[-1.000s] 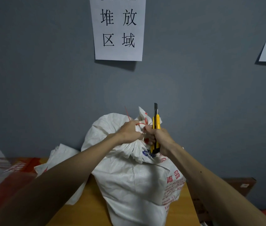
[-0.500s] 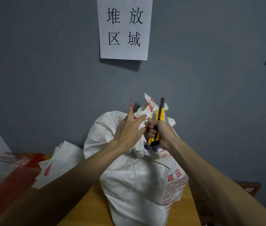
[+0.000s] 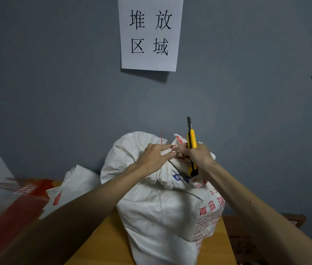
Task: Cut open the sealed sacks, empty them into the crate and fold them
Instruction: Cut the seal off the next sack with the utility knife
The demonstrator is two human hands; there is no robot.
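Observation:
A full white woven sack (image 3: pixel 162 211) with red and blue print stands upright on a wooden table (image 3: pixel 105 243). Its gathered neck is bound with a thin red tie (image 3: pixel 172 149), one end sticking straight up. My left hand (image 3: pixel 154 157) pinches the tie at the neck. My right hand (image 3: pixel 199 157) grips a yellow utility knife (image 3: pixel 191 142) just right of the neck, blade out and pointing up. Both hands meet at the bunched top of the sack.
A second white sack (image 3: pixel 71 190) lies flatter behind on the left, against the grey wall. A red blurred object (image 3: pixel 17 205) is at the left edge. A cardboard box (image 3: pixel 289 220) sits low on the right. A paper sign (image 3: pixel 149 33) hangs above.
The knife went from tilted to upright and my right hand shifted slightly right. My left hand's fingers closed from spread over the sack top to pinching the red tie.

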